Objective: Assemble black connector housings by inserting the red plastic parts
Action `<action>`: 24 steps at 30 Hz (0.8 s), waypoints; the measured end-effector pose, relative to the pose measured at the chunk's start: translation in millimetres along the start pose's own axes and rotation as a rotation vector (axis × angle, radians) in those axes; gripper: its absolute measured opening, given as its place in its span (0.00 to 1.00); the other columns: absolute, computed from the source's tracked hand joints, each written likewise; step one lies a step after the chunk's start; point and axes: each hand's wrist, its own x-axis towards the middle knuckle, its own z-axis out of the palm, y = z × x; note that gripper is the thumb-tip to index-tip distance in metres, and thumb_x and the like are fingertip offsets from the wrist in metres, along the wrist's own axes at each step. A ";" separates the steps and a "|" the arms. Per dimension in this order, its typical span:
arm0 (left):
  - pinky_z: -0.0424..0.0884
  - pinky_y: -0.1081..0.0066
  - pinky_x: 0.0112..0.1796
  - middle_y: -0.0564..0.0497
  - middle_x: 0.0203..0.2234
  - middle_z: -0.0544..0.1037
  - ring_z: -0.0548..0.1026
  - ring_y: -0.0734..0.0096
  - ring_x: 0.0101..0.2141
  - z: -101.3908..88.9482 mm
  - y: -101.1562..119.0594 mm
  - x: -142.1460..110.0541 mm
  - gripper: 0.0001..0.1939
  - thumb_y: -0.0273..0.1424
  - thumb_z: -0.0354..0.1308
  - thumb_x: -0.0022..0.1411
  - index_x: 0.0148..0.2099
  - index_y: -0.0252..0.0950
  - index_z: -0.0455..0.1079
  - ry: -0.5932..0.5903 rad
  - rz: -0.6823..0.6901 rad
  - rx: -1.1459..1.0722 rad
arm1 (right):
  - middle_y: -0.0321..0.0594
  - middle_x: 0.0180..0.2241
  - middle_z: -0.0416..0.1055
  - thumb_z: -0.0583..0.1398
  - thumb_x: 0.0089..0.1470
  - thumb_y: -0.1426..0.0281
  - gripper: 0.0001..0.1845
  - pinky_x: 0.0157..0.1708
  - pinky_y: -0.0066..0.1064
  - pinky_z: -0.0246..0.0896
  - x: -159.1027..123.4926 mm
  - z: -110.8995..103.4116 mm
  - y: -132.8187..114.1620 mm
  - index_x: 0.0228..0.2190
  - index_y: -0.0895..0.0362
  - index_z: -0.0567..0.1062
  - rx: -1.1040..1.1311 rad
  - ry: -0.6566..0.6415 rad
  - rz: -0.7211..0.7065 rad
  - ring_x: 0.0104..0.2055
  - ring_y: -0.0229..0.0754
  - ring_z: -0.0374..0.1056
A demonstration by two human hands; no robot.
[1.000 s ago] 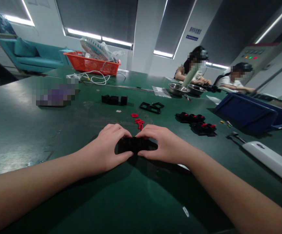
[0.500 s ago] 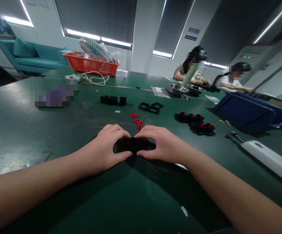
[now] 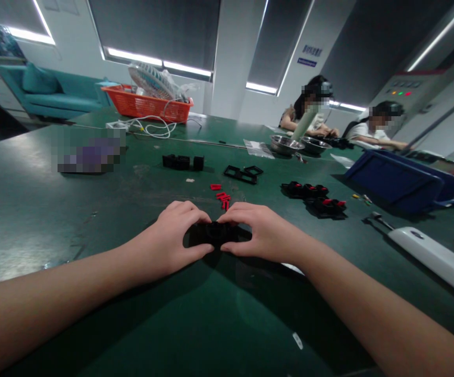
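My left hand (image 3: 176, 234) and my right hand (image 3: 256, 230) grip one black plastic part (image 3: 216, 234) low over the green table (image 3: 164, 324). Each hand pinches it between thumb and fingers, with the fingertips of both hands nearly meeting at its middle. The part is dark, so its details are hard to make out. Just beyond it lie several small red plastic pieces (image 3: 224, 198). Farther back are black frames (image 3: 242, 173) and black blocks (image 3: 182, 162). To the right sit black assemblies with red inserts (image 3: 325, 206).
A white tool-like object (image 3: 431, 256) and a blue bin (image 3: 399, 180) stand at the right. Metal bowls (image 3: 285, 145) are farther back, near two seated people. An orange basket (image 3: 148, 104) and a white cable (image 3: 160, 127) lie at the back left, behind a blurred purple object (image 3: 91, 153).
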 end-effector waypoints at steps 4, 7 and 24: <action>0.66 0.53 0.50 0.45 0.41 0.75 0.69 0.53 0.47 1.1 -1.3 -0.1 0.16 0.39 0.60 0.57 0.45 0.38 0.72 0.012 0.011 0.001 | 0.44 0.41 0.75 0.67 0.51 0.69 0.17 0.46 0.35 0.65 0.4 -0.3 -0.2 0.44 0.59 0.78 0.002 0.006 0.003 0.44 0.45 0.71; 0.66 0.53 0.50 0.45 0.41 0.74 0.69 0.52 0.47 0.9 -1.4 0.0 0.17 0.40 0.60 0.57 0.46 0.37 0.72 0.008 0.008 -0.003 | 0.44 0.42 0.75 0.67 0.51 0.69 0.17 0.46 0.35 0.65 0.2 -0.9 -0.2 0.44 0.59 0.77 0.003 -0.004 0.001 0.44 0.44 0.71; 0.67 0.55 0.50 0.45 0.41 0.74 0.70 0.54 0.46 -0.3 -1.0 0.6 0.16 0.39 0.60 0.58 0.46 0.37 0.72 -0.016 0.002 -0.002 | 0.45 0.42 0.75 0.67 0.50 0.70 0.17 0.46 0.36 0.65 -0.2 -0.7 -1.3 0.44 0.59 0.78 0.000 0.006 0.010 0.45 0.45 0.71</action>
